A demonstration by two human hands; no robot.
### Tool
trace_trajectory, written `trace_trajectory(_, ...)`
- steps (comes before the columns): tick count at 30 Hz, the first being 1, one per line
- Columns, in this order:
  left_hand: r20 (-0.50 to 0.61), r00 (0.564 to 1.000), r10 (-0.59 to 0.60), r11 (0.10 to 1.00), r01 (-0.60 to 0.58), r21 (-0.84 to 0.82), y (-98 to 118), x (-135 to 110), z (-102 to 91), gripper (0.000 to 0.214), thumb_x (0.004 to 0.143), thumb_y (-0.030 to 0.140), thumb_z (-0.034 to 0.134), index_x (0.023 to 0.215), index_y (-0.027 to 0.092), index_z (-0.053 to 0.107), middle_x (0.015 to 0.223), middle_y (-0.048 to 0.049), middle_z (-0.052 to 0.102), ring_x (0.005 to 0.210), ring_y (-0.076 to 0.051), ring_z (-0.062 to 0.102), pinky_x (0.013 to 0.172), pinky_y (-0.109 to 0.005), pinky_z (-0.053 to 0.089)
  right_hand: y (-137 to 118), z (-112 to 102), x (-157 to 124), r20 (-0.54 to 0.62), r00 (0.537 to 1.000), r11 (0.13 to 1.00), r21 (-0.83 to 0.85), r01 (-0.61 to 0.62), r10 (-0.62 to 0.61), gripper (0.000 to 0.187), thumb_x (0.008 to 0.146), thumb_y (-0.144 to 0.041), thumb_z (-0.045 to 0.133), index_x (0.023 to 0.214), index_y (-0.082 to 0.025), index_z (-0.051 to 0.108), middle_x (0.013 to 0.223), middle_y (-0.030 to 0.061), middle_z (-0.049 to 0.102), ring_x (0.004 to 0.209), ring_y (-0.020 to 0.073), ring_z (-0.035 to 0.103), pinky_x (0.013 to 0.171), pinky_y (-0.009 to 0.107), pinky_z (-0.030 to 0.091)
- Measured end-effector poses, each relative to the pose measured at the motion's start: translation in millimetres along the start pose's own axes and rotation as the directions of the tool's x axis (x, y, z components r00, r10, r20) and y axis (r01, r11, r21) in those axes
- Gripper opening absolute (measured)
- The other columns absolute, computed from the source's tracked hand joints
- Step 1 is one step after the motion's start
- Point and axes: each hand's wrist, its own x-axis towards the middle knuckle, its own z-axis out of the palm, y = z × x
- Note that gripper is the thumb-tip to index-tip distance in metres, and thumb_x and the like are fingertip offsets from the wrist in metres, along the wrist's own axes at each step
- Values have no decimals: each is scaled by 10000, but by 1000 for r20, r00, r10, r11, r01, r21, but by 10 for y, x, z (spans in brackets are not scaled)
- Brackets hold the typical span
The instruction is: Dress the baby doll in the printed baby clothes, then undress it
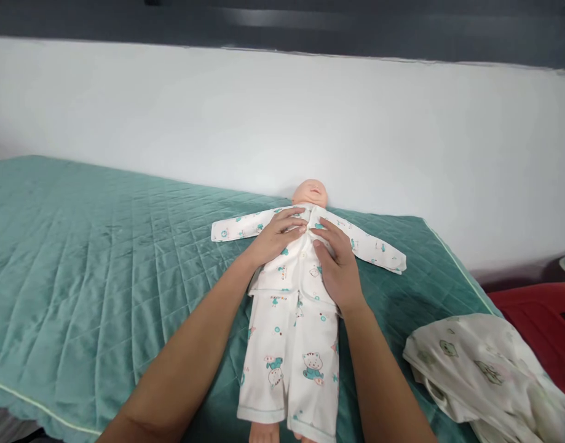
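A baby doll lies on its back on a green quilted mattress, head toward the wall. It wears a white printed shirt with sleeves spread sideways and matching trousers. My left hand rests on the doll's chest, fingers curled at the shirt's front edge. My right hand lies on the other side of the chest, its fingertips pinching the shirt front near the left hand. Bare doll feet peek out at the bottom.
A crumpled white cloth with a bear print lies on the mattress corner at the right. A red object stands beyond it. A white wall runs behind the mattress, whose near edge is at the lower left.
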Motion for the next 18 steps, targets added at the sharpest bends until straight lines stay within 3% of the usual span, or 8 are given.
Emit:
trace_trajectory(8, -28, 1000, 14, 999, -13, 41, 76, 1, 36, 132, 893, 328, 658, 989, 247, 700, 1495, -50, 525, 1443, -211, 420, 1225, -413, 309, 5, -10, 8, 18, 999, 999, 6, -32, 32, 228, 965, -367, 548, 1129, -342, 704, 1464, -8, 547, 1419, 231, 424, 1209, 509, 310)
trace_trajectory(18, -106, 985, 138, 930, -92, 356, 191, 12, 155, 53, 850, 189, 618, 880, 232, 616, 1325, -53, 635, 1281, -211, 552, 1140, -391, 405, 2, 14, 14, -29, 999, 998, 37, -44, 45, 176, 921, -350, 596, 1081, -276, 607, 1421, 32, 575, 1365, 223, 476, 1189, 489, 313)
